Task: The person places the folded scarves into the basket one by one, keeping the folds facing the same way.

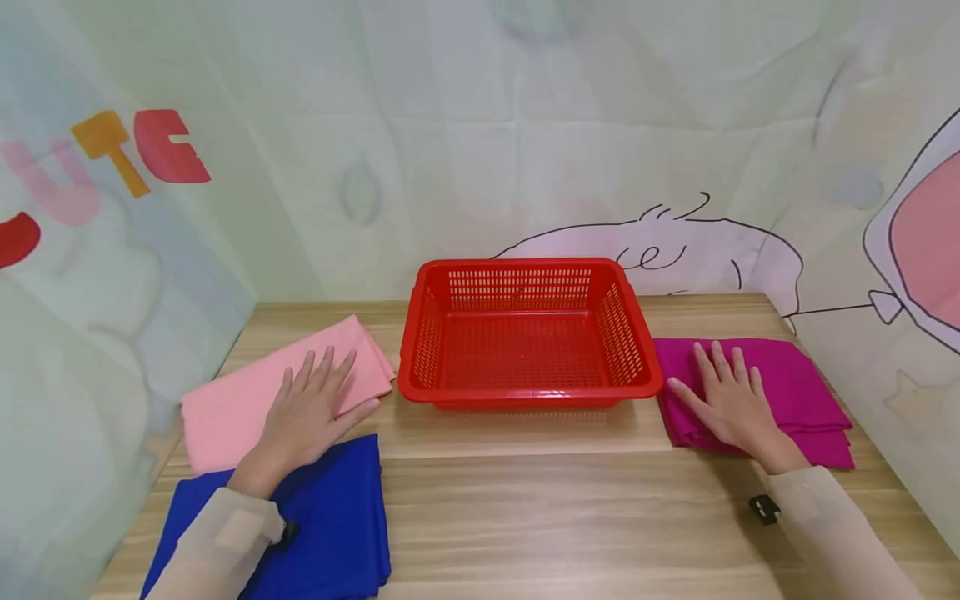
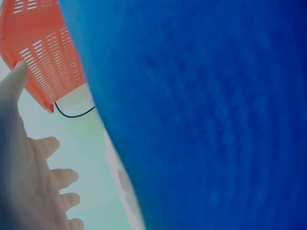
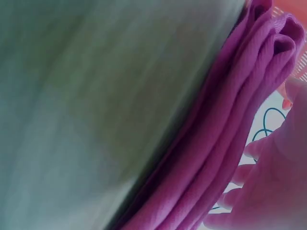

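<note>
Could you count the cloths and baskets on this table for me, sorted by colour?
Pink: 1, a folded pink cloth
Blue: 1, a folded blue cloth
Magenta: 1, a folded magenta cloth
Red: 1, a red basket
Total: 4

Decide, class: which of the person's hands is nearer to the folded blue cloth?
Left. The left hand is at the blue cloth's far edge, extended over the pink cloth; the right hand is across the table, over the magenta cloth.
</note>
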A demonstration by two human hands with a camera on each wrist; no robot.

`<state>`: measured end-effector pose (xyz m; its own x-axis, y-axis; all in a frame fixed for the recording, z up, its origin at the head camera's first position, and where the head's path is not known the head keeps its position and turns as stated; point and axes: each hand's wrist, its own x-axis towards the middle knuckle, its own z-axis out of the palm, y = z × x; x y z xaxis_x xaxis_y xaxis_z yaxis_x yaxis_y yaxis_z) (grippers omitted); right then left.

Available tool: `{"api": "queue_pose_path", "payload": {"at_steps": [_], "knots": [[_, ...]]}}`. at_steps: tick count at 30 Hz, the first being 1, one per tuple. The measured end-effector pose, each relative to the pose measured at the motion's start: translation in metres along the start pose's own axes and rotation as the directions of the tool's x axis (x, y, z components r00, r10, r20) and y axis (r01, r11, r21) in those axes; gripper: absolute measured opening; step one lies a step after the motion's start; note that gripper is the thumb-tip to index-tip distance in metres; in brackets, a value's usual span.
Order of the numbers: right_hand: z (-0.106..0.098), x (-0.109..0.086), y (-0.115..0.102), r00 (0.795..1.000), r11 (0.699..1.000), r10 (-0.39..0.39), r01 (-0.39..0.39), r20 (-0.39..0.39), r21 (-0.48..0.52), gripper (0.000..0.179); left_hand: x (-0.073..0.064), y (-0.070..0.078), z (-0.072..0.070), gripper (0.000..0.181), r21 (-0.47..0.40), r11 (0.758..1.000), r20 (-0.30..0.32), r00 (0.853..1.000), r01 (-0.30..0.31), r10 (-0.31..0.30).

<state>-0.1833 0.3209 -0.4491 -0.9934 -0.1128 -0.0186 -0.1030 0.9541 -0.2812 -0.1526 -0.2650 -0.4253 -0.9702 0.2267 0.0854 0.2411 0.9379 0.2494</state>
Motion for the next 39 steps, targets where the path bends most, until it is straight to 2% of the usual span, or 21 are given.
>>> {"api": "queue_pose_path", "payload": {"at_steps": [10,13,17,22,29,39], "knots": [[-0.011,0.006,-0.002,0.999,0.999,-0.028,0.028,-0.020,0.034,0.086,-0.003,0.000,-0.001,0.090,-0.011,1.000,0.001,1.000,0.002,-0.002],[-0.016,0.009,-0.005,0.998,0.996,-0.038,0.041,-0.044,0.085,0.082,-0.005,0.001,-0.002,0.089,-0.020,1.000,-0.006,1.000,-0.008,0.008],[-0.023,0.012,-0.012,0.997,0.978,-0.048,0.061,-0.065,0.201,0.076,-0.008,0.002,-0.003,0.090,-0.015,1.000,-0.006,1.000,-0.022,0.022],[-0.030,0.015,-0.022,0.997,0.955,-0.046,0.064,-0.067,0.289,0.073,-0.013,0.005,-0.005,0.093,-0.011,1.000,0.010,1.000,-0.025,0.025],[-0.037,0.017,-0.029,0.995,0.940,-0.053,0.077,-0.082,0.332,0.068,-0.021,0.009,-0.007,0.095,0.010,0.999,-0.016,0.999,-0.047,0.047],[-0.044,0.023,-0.041,0.995,0.912,-0.076,0.095,-0.062,0.399,0.067,-0.033,0.013,-0.006,0.090,0.013,0.998,-0.059,0.996,-0.066,0.067]]}}
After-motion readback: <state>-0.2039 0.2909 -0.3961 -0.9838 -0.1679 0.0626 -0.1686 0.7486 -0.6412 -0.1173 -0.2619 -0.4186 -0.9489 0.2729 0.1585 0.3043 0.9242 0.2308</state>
